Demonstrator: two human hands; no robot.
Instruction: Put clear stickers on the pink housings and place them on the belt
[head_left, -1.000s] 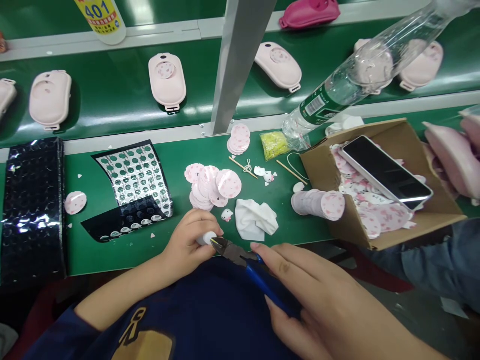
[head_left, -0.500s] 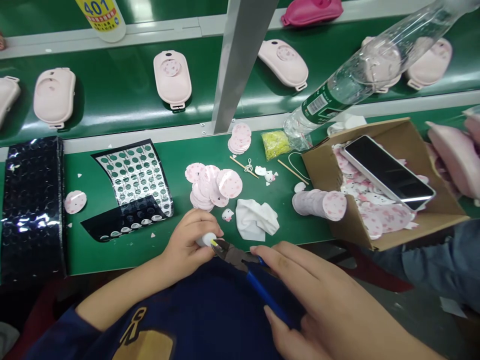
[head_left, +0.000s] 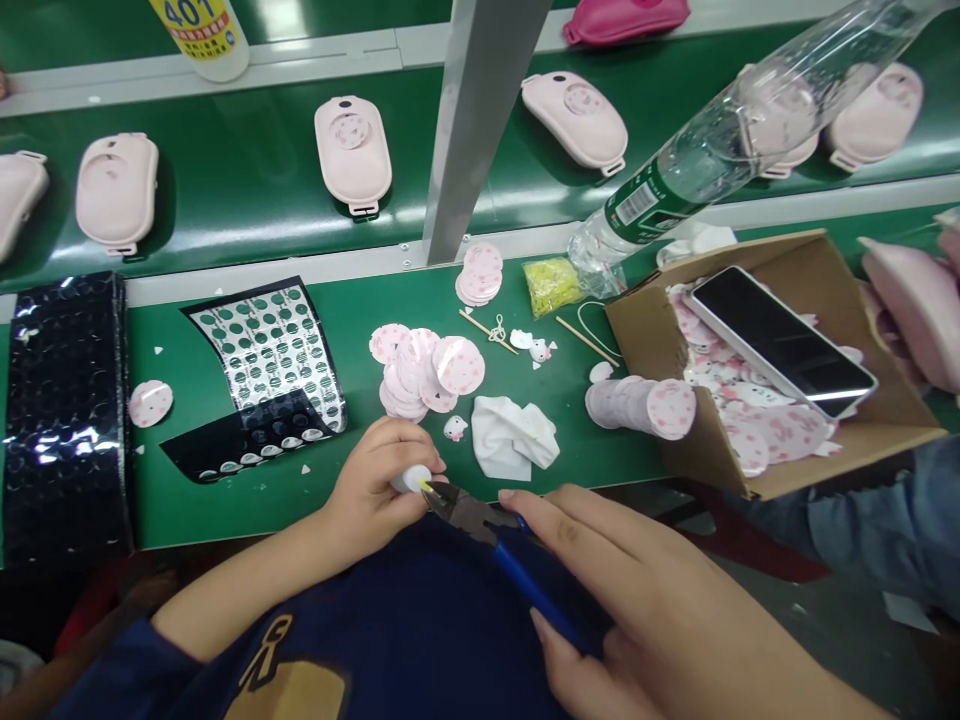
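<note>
Pinching: the left hand (head_left: 375, 490) has its fingers curled together on a small white rounded piece (head_left: 412, 478), held at the near edge of the green work table (head_left: 225, 510), just above the person's dark blue shirt.
Right hand: the right hand (head_left: 645, 610) is wrapped around the blue handles of a pair of side cutters (head_left: 487, 530); forefinger stretched out along the tool, the other fingers closed round the grips.
Cutter tip: the dark metal nose meets the white piece at a small yellow spot; whether the blades are fully shut cannot be told.
Beside the left hand: a tiny white cat-face charm (head_left: 454, 428) and a crumpled white cloth (head_left: 516, 437) lie on the table just beyond the fingers.
Farther back: a loose heap of round pink printed discs (head_left: 424, 370); a black sheet of round adhesive dots (head_left: 270, 375), partly peeled.
Right side: an open brown cardboard box (head_left: 712, 460) holding more pink discs, with a black smartphone (head_left: 780, 340) lying across its top.
Conveyor: pale pink oval plastic housings (head_left: 352, 152) sit spaced along the green belt behind the table.
Other person: a hand at the right frame edge holds a pink housing.
</note>
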